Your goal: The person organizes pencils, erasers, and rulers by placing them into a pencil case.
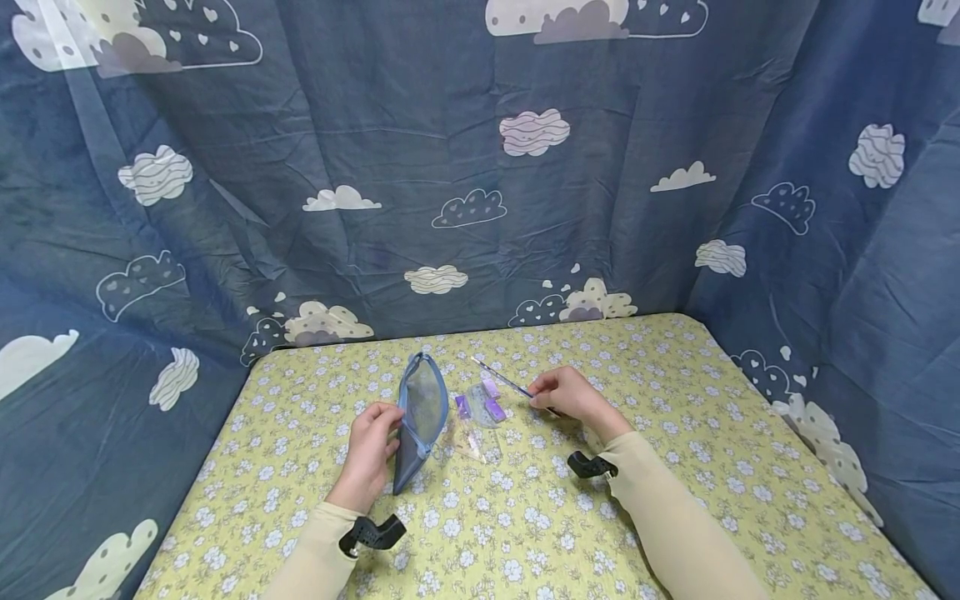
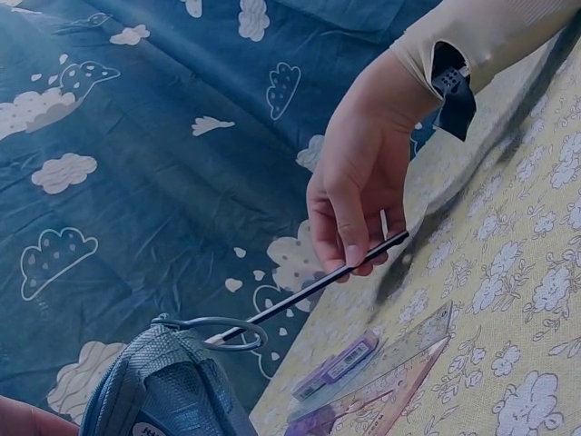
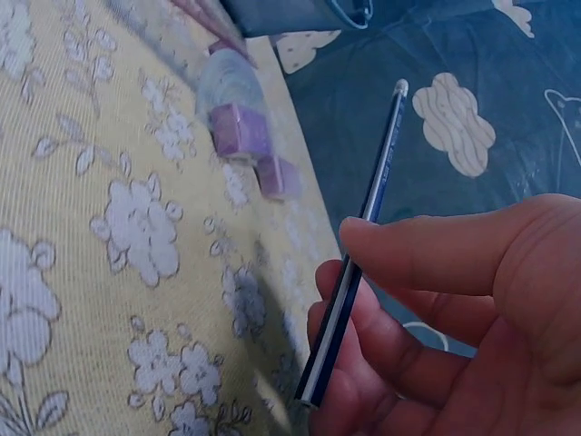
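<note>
My left hand (image 1: 367,443) grips the side of a blue zip pencil pouch (image 1: 424,402) with a see-through panel, keeping it propped up on its edge. A metal-like ring pull (image 2: 238,334) shows at its top corner in the left wrist view. To the right, my right hand (image 1: 572,395) pinches a dark blue and white striped pencil (image 3: 381,173) between thumb and fingers. Its pale capped end points toward the pouch side; the flat dark end sits by my fingers. In the left wrist view the pencil's pale end overlaps the ring.
Between the hands lie several small purple blocks (image 1: 495,409), a clear round-edged protractor (image 1: 480,403) and a clear set square (image 1: 489,450). They rest on a yellow floral cloth (image 1: 600,533). Dark blue cloud-print curtains (image 1: 390,150) enclose the back and sides.
</note>
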Tool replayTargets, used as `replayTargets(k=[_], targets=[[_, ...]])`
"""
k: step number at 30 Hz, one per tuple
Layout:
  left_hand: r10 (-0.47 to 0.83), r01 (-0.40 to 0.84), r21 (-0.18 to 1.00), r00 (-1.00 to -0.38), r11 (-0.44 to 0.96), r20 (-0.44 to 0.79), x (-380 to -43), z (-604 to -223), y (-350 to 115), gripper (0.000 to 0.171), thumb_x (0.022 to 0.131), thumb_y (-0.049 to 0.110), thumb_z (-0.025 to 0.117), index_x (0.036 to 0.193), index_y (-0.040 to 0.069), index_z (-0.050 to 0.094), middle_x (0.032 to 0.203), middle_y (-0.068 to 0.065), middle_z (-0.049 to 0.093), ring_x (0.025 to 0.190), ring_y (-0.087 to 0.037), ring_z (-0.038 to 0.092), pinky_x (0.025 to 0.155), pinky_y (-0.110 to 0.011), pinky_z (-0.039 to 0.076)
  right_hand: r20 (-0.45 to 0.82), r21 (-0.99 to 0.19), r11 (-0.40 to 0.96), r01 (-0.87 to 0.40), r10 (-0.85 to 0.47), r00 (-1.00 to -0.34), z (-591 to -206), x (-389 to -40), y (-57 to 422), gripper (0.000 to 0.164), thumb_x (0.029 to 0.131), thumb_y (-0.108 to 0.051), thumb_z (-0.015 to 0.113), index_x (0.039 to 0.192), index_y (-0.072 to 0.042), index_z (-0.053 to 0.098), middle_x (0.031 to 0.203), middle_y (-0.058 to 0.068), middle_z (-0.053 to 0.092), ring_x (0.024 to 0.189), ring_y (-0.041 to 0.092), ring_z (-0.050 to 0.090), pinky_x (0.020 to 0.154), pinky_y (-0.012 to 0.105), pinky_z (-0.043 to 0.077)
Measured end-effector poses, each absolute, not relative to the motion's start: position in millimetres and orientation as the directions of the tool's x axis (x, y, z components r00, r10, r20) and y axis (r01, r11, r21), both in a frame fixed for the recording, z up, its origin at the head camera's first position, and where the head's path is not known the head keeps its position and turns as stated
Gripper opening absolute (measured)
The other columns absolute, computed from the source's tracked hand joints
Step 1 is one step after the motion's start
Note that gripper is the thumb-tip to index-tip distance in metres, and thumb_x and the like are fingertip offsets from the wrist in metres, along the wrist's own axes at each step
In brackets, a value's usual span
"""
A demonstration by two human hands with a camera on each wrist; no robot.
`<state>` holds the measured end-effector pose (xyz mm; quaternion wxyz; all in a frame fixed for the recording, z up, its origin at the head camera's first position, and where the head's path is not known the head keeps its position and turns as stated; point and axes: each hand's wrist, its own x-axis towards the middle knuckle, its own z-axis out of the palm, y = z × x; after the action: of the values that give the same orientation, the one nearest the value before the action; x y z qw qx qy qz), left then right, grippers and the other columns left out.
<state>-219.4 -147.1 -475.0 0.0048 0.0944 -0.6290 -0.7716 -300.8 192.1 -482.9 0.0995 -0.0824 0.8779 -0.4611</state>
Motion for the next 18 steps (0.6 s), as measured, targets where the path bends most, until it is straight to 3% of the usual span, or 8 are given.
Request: replayTargets(k=[14, 18], targets=[[-0.141, -0.105, 0.970, -0.980, -0.218, -0.138, -219.9, -477.5, -148.0, 0.010, 0.098, 0.011, 0.060, 0.091, 0.006, 0.056, 0.108, -0.009, 0.054, 0.100, -0.025, 0.053, 0.086, -0.045, 0.038, -0.157, -0.901, 0.435, 0.000, -0.326, -0.932, -472.4, -292.4, 178.2, 0.021, 0.091, -0.007, 0.072, 0.110, 0.003, 0.071, 0.085, 0.008, 0.067, 0.060, 0.016, 0.050, 0.059, 0.035, 0.048], [-0.143, -0.102, 0.972, -0.980, -0.213, -0.135, -219.6, -476.6, -147.6, 0.010, 0.097, 0.012, 0.060, 0.090, 0.007, 0.056, 0.107, -0.008, 0.054, 0.098, -0.024, 0.053, 0.086, -0.045, 0.039, -0.165, -0.913, 0.407, 0.009, -0.349, -0.922, -468.1, -290.5, 174.8, 0.023, 0.091, -0.006, 0.071, 0.112, 0.004, 0.070, 0.087, 0.009, 0.066, 0.067, 0.020, 0.054, 0.065, 0.041, 0.052]])
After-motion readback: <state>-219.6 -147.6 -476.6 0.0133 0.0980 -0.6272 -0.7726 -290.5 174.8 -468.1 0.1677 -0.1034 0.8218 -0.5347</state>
